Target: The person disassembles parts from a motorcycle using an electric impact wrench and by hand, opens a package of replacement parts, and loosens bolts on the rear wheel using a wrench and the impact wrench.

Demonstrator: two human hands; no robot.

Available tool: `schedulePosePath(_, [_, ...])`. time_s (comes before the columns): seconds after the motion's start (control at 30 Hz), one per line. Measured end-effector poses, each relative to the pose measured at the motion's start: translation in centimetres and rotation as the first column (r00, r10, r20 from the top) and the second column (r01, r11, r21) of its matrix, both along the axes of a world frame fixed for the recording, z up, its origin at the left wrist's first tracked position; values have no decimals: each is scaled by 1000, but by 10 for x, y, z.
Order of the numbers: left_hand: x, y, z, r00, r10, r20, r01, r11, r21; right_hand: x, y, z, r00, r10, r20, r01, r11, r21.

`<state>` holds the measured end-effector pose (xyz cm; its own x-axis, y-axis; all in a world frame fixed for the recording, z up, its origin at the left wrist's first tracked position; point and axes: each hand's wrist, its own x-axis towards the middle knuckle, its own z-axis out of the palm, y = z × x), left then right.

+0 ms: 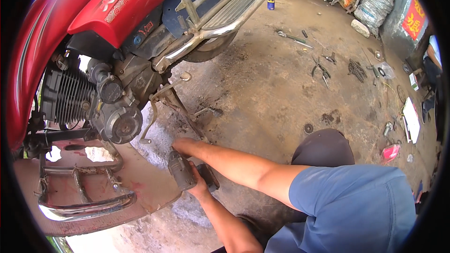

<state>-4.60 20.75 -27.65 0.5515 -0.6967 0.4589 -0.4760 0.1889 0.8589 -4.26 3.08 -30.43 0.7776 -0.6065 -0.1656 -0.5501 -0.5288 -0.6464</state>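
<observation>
My left hand [200, 186] is wrapped round the handle of a dark cordless drill [182, 171], its battery block [209, 177] showing to the right of my fingers. Just beyond the drill's front end is my right hand [185, 146], curled with its fingers mostly hidden; what it grips there, if anything, cannot be made out. Both hands are low beside a red motorcycle [112, 7]. Its engine [112, 107] and a bent foot lever [152, 119] are to the left of and above my hands.
A metal crash bar [89, 213] lies near left over a reddish-brown board [150, 185]. Pliers [321, 69], a wrench [288, 36], a chain [357, 70] and a small sprocket [308, 128] lie on the floor. A spray can [271, 1] stands farther back. Another person [434, 56] is at the right edge.
</observation>
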Motion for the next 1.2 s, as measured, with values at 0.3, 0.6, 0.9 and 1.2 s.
schedulePosePath(0.3, [19,-1,135,904,59,-423,-66,998,-2,-19,-8,-4,972,81,-221,-85,996,-10])
schedulePosePath(0.6, [21,-8,181,947,-162,-277,144,986,-84,-12,104,-132,881,471,33,-459,871,-176])
schedulePosePath(0.9, [23,-14,177,978,-48,-205,14,987,-163,-24,196,-89,568,801,-189,-797,477,-372])
schedulePosePath(1.2, [11,-13,186,996,-46,-81,31,984,-175,-121,60,174,768,439,-467,-415,896,159])
